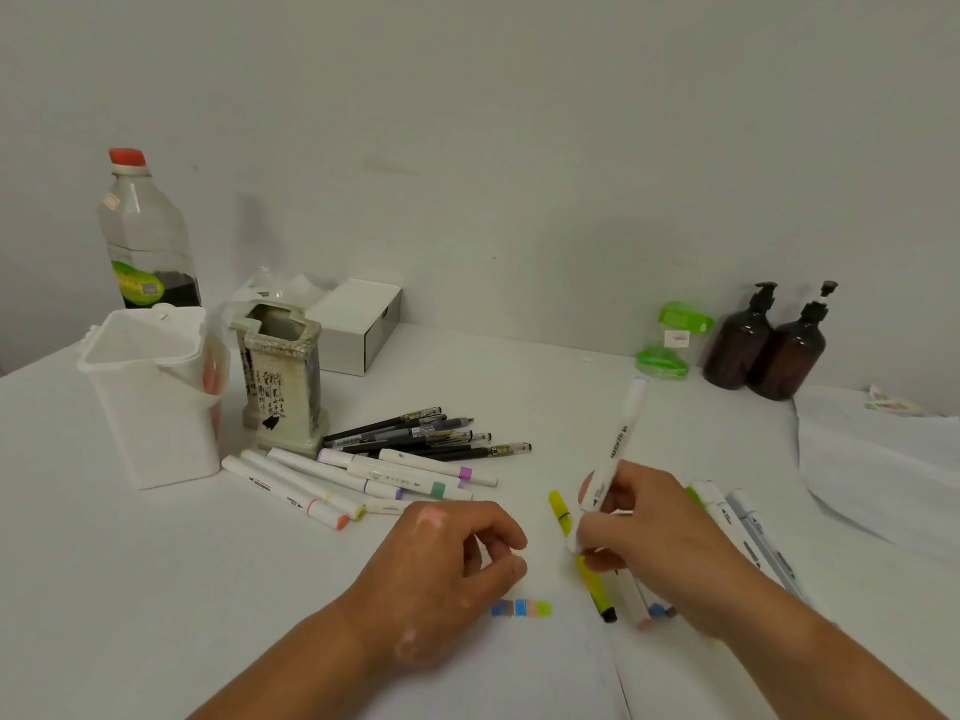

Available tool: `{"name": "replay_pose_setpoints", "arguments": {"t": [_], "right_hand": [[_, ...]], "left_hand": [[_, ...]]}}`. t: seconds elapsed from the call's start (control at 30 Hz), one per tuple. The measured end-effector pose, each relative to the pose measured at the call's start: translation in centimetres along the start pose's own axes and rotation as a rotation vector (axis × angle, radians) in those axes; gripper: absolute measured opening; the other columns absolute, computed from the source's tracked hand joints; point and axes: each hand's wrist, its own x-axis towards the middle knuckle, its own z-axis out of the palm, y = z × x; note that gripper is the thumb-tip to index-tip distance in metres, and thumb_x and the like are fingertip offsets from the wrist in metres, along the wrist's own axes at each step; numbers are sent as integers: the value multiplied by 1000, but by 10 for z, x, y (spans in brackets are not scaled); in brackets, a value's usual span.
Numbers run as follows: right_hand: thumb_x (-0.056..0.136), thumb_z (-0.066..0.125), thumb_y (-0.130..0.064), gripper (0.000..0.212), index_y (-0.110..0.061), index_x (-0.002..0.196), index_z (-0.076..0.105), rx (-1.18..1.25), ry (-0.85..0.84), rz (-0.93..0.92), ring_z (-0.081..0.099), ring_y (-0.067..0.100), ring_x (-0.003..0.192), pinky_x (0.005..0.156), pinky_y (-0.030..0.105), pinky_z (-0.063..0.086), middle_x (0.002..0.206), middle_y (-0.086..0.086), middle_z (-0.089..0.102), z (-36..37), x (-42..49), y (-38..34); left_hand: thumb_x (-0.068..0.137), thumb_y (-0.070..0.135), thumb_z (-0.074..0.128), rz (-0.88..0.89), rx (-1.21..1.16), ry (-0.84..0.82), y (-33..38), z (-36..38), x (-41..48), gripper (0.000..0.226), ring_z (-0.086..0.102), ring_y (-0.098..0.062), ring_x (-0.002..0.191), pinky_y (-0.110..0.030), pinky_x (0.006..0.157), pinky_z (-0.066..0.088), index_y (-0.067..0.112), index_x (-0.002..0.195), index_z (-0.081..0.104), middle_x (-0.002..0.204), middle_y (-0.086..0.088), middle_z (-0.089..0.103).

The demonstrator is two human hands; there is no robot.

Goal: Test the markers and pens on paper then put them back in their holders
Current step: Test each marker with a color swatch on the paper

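Observation:
My right hand [654, 532] grips a white marker [621, 433] with a pale lilac end, tilted up and away, its lower tip near the paper [524, 662]. My left hand [447, 563] rests curled on the paper, fingers bent; whether it pinches a cap I cannot tell. Several colour swatches [522, 609] sit in a row on the paper. A yellow highlighter [561, 511] lies between the hands. White markers [358, 478] and black pens [431, 433] lie in piles beside a ceramic holder [283, 376] and a white plastic holder [150, 397].
More markers [748, 532] lie under and right of my right hand. A bottle with a red cap [143, 236] and a white box [358, 324] stand at the back left. A green container [670, 340] and two brown pump bottles [769, 340] stand at the back right.

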Motion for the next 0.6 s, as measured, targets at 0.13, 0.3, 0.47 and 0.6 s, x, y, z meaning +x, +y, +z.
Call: {"name": "replay_pose_setpoints", "arguments": {"t": [0.13,0.3,0.47,0.6], "right_hand": [[68,85,-13,33,-14,97,69,258,-57,35,76,25,75,64,29,60,82,4,76,11,-25,8],[81,83,-21,14,-16,92,77,366,-123,-13,75,24,80,65,32,59,86,10,78,20,-37,17],[83,81,-14,8,-20,88,78,459,-63,-63,64,21,63,57,30,54,68,11,67,12,-38,25],[85,76,-3,15,-18,85,78,487,-54,-112,64,22,61,55,30,54,69,15,67,11,-39,29]], "left_hand": [[82,36,76,95,-3,-31,6,2,-5,25,57,-6,65,-11,62,46,42,104,66,99,25,67],[81,30,80,130,22,-29,8,5,-7,25,55,-7,63,-12,59,43,39,102,68,83,27,64],[81,18,75,100,68,27,3,2,-4,24,56,-13,65,-14,57,44,38,91,69,76,17,64],[85,20,70,65,104,-4,1,4,-5,25,62,-16,78,-25,65,54,41,96,63,91,15,66]]}}
